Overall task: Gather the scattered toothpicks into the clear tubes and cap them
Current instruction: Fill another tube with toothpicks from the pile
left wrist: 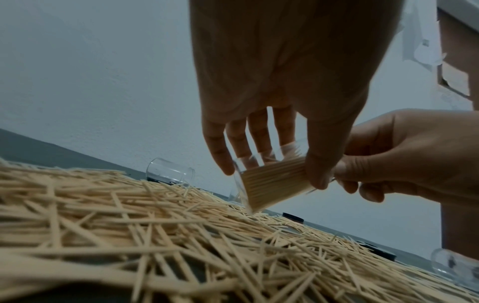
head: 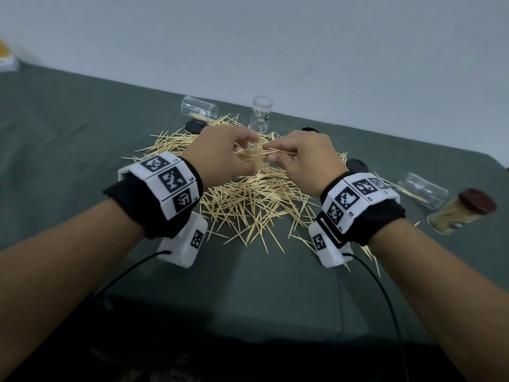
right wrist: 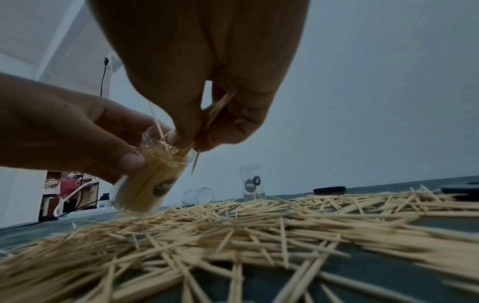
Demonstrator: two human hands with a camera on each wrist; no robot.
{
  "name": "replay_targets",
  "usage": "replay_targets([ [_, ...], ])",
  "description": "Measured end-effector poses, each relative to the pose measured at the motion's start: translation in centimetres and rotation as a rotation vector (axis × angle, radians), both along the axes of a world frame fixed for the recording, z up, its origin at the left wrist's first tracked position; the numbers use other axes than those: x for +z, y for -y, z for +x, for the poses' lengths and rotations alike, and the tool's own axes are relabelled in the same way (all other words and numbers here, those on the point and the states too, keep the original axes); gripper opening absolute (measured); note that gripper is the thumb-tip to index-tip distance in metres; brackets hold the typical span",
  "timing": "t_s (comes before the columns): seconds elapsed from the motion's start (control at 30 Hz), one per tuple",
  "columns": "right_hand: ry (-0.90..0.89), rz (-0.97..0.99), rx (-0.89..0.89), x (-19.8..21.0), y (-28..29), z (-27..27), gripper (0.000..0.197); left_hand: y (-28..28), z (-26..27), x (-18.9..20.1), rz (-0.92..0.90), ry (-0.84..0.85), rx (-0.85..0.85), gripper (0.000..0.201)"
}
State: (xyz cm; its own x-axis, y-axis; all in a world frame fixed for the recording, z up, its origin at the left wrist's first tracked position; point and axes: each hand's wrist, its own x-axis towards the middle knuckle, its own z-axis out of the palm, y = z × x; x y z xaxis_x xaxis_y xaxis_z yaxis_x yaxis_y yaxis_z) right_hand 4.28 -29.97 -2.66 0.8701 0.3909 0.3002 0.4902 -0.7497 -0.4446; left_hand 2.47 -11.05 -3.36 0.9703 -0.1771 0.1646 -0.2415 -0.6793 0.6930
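Item, far left: clear tube lying on its side, uncapped, a few toothpicks inside; a dark cap on the cloth just beside it

Item: upright clear tube, uncapped, nearly empty

Item, centre: left hand, fingers and thumb curled round a tilted clear tube, which is packed nearly full and raised above the pile; not yet capped

Item: right hand, pinching a small bunch of toothpicks and feeding them into that tube's mouth; one or two sticks stray past the rim

Item, below both hands: loose toothpick pile, large, spread over the green tablecloth

Item, right: further dark caps lying loose; another tube on its side, open, almost empty

Item, far right: capped tube, full, brown lid on, lying down

Tally, as judged: one tube done, one close to full, three barely started, most toothpicks left to gather
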Motion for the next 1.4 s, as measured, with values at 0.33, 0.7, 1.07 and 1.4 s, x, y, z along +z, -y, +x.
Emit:
replay_targets([
  [0.33,-0.070,0.166,-0.070,0.6,0.1,-0.3,0.032,-0.3,-0.1,0.2,-0.006,-0.013,0.023,0.051],
  [0.7,0.022,0.069,-0.041,0.3,0.3,0.0,0.020,0.1,-0.5,0.6,-0.048,-0.026,0.004,0.053],
  [1.07,0.064,0.046,-0.017,0.2,0.1,0.0,0.018,0.2,-0.8,0.7,-0.009,-0.035,-0.016,0.061],
  [1.4,0.073,0.142,-0.013,0.0,-0.1,-0.1,0.014,0.1,-0.9,0.6,-0.041,-0.026,-0.009,0.060],
])
